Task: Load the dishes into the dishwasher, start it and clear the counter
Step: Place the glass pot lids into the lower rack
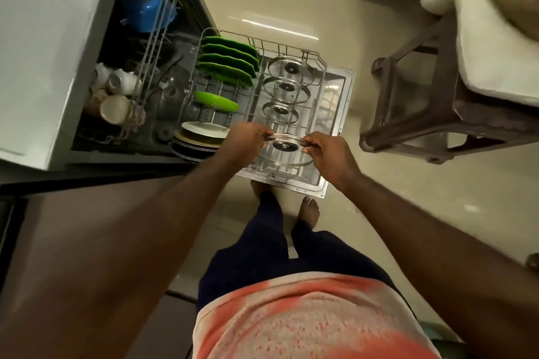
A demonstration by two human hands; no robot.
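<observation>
Dark brown smooth worktop (87, 242) at lower left. White dishwasher (43, 38) stands open beside it. Its upper rack (157, 23), grey wire, carries a blue plastic bowl (148, 9) and white ceramic cups (116, 96) lying on their sides. The lower rack (319, 90), also wire, is pulled out over the dropped steel door (344, 102). On the rack's left side dark green plates (230, 58) stand on edge in a row, then one lighter green plate (215, 101), then a group of white and beige plates (201, 132).

The left hand (245, 140) pinches the left rim of a round glass lid (287, 144) with a steel band and a dark centre knob. The lid sits over the near right part of the lower rack, face tipped up toward the camera, wide axis running left to right between the hands. The right hand (329, 154) pinches the right rim, fingers curled. Behind it three more glass lids (285, 87) stand in line in the rack.

The floor (408, 198) is glossy cream tile. At right a brown plastic stool (437, 96) bears a white folded towel (490, 38).
</observation>
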